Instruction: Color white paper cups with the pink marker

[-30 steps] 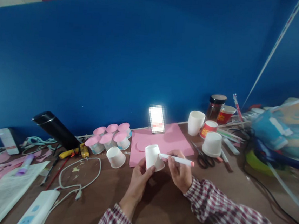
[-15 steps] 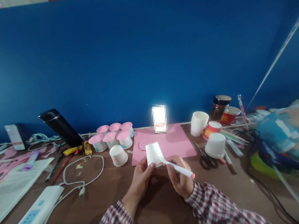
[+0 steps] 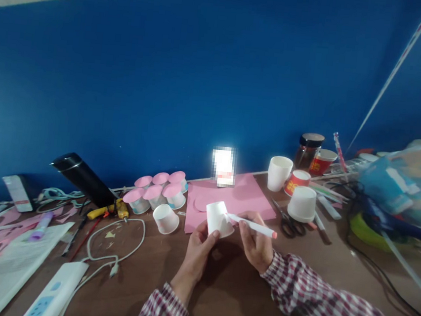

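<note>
The left hand (image 3: 199, 244) pinches a tilted cup (image 3: 216, 219) at the frame's lower centre. The right hand (image 3: 256, 242) pinches a marker (image 3: 256, 226), its tip at the cup's right side. Pink paper (image 3: 245, 201) lies behind; pink-topped cups (image 3: 154, 193) stand left of centre, scissors (image 3: 293, 228) right of centre.

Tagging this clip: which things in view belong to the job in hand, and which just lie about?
Likely the job: white cup in left hand; marker in right hand; pink-topped cups.
Seemingly lying about: black cylinder; power strip; lidded jar.
</note>
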